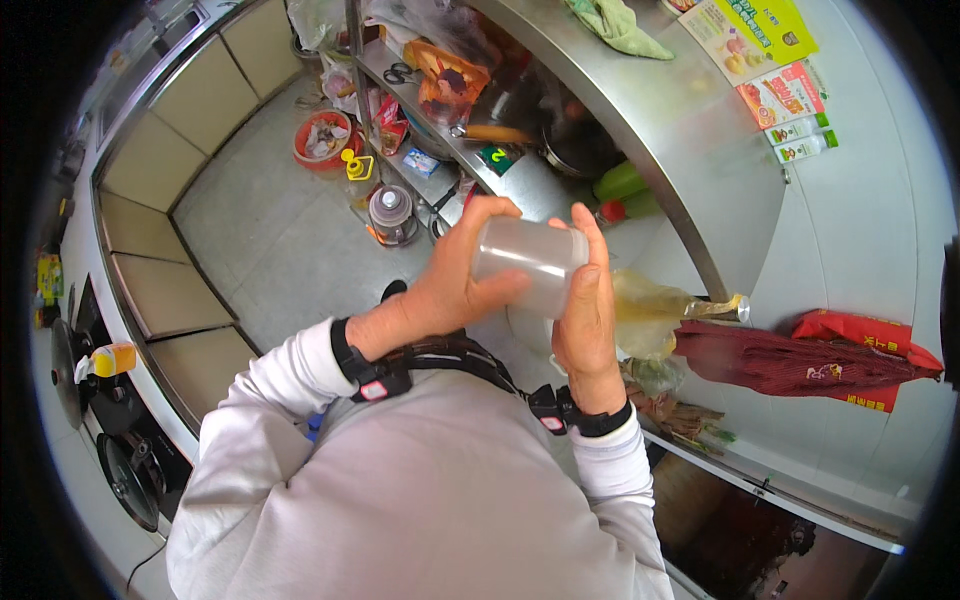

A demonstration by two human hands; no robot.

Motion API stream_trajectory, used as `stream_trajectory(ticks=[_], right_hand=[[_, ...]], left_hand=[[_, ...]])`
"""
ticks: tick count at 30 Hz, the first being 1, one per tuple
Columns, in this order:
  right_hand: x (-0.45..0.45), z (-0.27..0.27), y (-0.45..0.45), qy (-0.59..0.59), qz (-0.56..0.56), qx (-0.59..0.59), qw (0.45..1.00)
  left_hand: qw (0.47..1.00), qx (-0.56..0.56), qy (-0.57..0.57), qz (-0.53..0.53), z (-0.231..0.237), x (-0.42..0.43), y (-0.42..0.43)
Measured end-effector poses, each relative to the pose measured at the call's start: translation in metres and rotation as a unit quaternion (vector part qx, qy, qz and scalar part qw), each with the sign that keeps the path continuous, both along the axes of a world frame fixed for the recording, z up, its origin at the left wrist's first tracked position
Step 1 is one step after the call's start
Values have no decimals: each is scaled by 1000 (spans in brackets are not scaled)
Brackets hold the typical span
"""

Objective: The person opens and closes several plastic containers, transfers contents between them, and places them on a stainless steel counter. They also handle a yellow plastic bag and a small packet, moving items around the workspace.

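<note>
A translucent plastic container (525, 259), shaped like a jar, lies tilted on its side between my two hands in front of my chest. My left hand (465, 277) grips its left end, thumb across the near side. At the right end, my right hand (589, 300) is closed about the rim, with fingers on the far side. Whether a lid is on that end I cannot tell. Beyond the container stands a metal shelf unit (480, 161) with a wooden-handled pan (499, 135), scissors (399, 73) and bags on it.
A red bin (324, 142) with refuse and a glass jug (391, 210) with a lid stand on the floor. A steel counter (637, 97) curves past at upper right. Red mesh sacks (765, 360) hang on the right wall. A cooktop (120, 405) lies far left.
</note>
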State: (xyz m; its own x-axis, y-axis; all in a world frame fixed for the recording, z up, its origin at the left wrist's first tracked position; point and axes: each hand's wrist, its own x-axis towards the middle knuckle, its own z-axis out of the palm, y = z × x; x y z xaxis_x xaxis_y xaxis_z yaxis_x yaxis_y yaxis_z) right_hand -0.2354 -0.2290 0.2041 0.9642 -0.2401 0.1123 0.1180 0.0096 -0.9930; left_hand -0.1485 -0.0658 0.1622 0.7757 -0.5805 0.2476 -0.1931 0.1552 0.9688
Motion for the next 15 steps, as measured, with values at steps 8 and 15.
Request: stream_trajectory(ticks=[8, 15], right_hand=[[-2, 30, -16, 39, 122, -93, 987], [3, 18, -22, -32, 32, -348, 936]], left_hand=[[945, -60, 305, -104, 6, 27, 9], [909, -22, 381, -169, 11, 28, 9]])
